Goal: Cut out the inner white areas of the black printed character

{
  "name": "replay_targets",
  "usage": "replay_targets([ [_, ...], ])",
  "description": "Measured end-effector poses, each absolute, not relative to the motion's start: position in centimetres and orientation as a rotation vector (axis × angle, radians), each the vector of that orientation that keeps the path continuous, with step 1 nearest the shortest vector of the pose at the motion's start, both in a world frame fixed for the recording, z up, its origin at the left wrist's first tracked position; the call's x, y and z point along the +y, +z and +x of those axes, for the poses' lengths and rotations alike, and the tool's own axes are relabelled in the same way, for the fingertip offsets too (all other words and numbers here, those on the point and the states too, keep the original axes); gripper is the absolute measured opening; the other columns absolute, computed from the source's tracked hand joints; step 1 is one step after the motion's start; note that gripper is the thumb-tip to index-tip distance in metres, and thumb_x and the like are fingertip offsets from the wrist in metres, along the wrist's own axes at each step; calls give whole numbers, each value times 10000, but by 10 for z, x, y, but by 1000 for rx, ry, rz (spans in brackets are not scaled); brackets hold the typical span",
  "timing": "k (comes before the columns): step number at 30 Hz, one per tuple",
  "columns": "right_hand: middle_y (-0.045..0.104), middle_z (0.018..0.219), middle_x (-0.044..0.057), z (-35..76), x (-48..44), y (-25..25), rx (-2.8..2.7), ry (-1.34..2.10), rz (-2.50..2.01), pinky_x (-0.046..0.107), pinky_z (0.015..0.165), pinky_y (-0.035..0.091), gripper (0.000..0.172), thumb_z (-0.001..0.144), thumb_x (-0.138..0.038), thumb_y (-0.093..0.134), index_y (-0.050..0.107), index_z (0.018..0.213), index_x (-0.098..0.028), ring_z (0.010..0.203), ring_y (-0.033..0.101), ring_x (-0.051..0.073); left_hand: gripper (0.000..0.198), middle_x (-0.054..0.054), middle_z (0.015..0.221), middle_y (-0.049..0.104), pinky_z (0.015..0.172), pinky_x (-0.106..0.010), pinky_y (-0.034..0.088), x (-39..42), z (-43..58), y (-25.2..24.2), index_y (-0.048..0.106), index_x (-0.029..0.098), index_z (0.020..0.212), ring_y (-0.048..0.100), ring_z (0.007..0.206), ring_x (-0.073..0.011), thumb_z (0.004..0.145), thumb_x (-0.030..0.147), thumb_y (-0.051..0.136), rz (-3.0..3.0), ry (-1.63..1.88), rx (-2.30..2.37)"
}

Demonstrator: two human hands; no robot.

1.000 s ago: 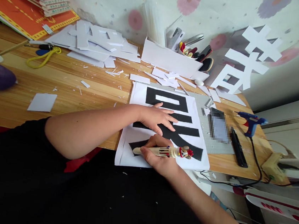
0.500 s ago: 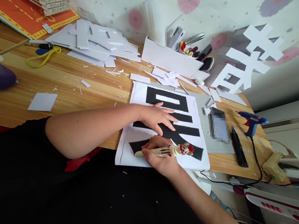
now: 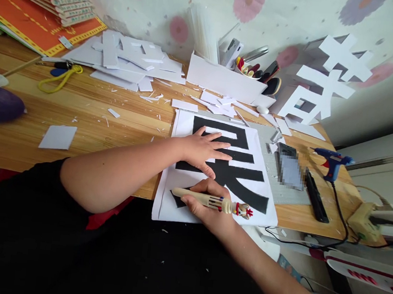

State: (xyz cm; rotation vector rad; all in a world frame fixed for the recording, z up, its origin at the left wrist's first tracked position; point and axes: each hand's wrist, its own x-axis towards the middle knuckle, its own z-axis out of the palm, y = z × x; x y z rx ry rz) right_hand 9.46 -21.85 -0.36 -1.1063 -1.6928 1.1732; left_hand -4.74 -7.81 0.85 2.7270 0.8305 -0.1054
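My left hand (image 3: pixel 205 151) lies flat with fingers spread across a white sheet printed with a large black character (image 3: pixel 245 182). In my right hand (image 3: pixel 212 200) is a cream multicolour pen (image 3: pixel 208 200) with a small red-and-tan figure on its end. The pen lies nearly level over the lower left stroke of the character; whether its tip touches the paper I cannot tell. Beneath the white sheet (image 3: pixel 168 212) is a grey cutting mat (image 3: pixel 283 193), and the sheet's near edge sticks out past the table edge.
A blue glue gun (image 3: pixel 333 162), a black utility knife (image 3: pixel 317 197) and a phone (image 3: pixel 290 166) lie to the right. White foam-board letters (image 3: pixel 314 91) stand at the back right. White board pieces (image 3: pixel 131 60) are stacked at the back left, beside a yellow cord (image 3: pixel 59 81).
My left hand has slid slightly up the sheet with its fingers spread wider. My right hand has turned the pen flatter, and its tip end has shifted up and left.
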Motion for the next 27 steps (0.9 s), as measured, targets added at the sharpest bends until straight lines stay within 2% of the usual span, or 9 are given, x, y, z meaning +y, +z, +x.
replay_targets([
  [7, 697, 677, 11, 95, -218, -3, -1845, 1075, -1092, 244, 511, 472, 230, 779, -395, 796, 685, 767, -193, 551, 600, 125, 582, 8, 1704, 158, 1202, -667, 107, -81, -46, 10, 314, 375, 1568, 104, 1566, -300, 1009, 528, 352, 2781, -92, 934],
  [10, 702, 681, 9, 93, -219, -3, -1861, 1051, -1085, 239, 521, 476, 213, 791, -377, 787, 683, 758, -194, 559, 607, 123, 600, -11, 1709, 135, 1198, -670, 143, -78, -47, 10, 285, 348, 1584, 81, 1567, -323, 1014, 525, 334, 2732, -116, 1088],
  [14, 703, 673, -1, 93, -223, 1, -1870, 1064, -1131, 234, 529, 474, 189, 800, -355, 774, 680, 752, -198, 564, 616, 123, 640, -28, 1713, 91, 1190, -705, 112, -74, -49, 7, 255, 322, 1598, 33, 1564, -362, 1008, 559, 321, 2686, -135, 1197],
  [27, 712, 694, 7, 104, -228, 7, -1859, 978, -1272, 226, 510, 462, 181, 806, -360, 750, 676, 765, -201, 574, 632, 131, 673, -16, 1713, 53, 1198, -702, 69, -72, -49, 5, 221, 318, 1607, -16, 1566, -343, 996, 593, 285, 2673, -171, 1185],
])
